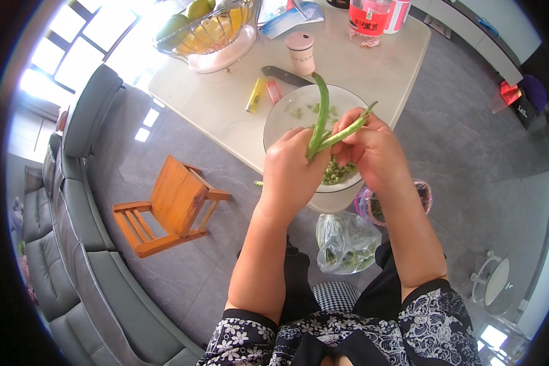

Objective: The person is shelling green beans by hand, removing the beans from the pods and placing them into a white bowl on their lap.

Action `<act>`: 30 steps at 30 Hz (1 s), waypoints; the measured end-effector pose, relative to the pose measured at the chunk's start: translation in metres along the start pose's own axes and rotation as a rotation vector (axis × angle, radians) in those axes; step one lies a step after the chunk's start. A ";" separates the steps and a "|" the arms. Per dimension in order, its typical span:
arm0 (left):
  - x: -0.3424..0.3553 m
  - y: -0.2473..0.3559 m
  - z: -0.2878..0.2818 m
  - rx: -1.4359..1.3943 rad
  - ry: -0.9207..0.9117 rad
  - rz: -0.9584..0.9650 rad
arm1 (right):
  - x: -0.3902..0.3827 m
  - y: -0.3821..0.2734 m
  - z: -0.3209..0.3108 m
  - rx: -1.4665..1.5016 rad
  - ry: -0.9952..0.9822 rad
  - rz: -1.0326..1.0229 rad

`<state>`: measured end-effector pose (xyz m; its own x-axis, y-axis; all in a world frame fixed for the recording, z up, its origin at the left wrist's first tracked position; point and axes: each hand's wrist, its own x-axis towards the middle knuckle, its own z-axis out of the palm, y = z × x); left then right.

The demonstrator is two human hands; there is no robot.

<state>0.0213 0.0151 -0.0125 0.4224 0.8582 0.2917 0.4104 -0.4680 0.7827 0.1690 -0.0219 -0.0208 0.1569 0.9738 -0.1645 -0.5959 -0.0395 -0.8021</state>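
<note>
My left hand (293,171) is closed around long green bean pods (319,119), which stick up past my fingers. My right hand (375,149) pinches at the paler pod (348,131) that slants to the upper right. Both hands are over a white bowl (283,110) with a dark rim at the table's edge. Small green pieces (334,175) lie in the bowl, partly hidden by my hands. Below the table edge are a clear plastic bag (346,238) with green contents and a bin (424,201) lined with pink-purple plastic.
The pale table (210,104) holds a knife (280,77), yellow (255,95) and red small packets, a pink cup (300,52), a fruit basket (204,33) and containers (369,18). A wooden chair (171,204) and grey sofa (91,219) stand left, a white stool (496,280) at lower right.
</note>
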 end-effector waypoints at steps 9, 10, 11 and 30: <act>0.001 0.002 0.001 0.011 0.023 0.081 | -0.002 0.000 0.006 -0.227 0.039 0.031; 0.001 0.001 0.001 0.022 0.028 0.078 | -0.002 -0.002 0.005 -0.297 0.027 0.006; 0.002 0.000 0.000 0.034 0.034 0.076 | -0.003 -0.003 0.005 -0.366 0.016 -0.019; 0.000 0.002 0.006 0.027 0.120 0.126 | -0.003 0.003 0.013 -0.316 0.087 -0.094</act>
<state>0.0272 0.0132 -0.0147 0.3731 0.8108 0.4511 0.3828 -0.5774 0.7212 0.1560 -0.0217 -0.0153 0.2738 0.9544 -0.1188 -0.3040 -0.0314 -0.9521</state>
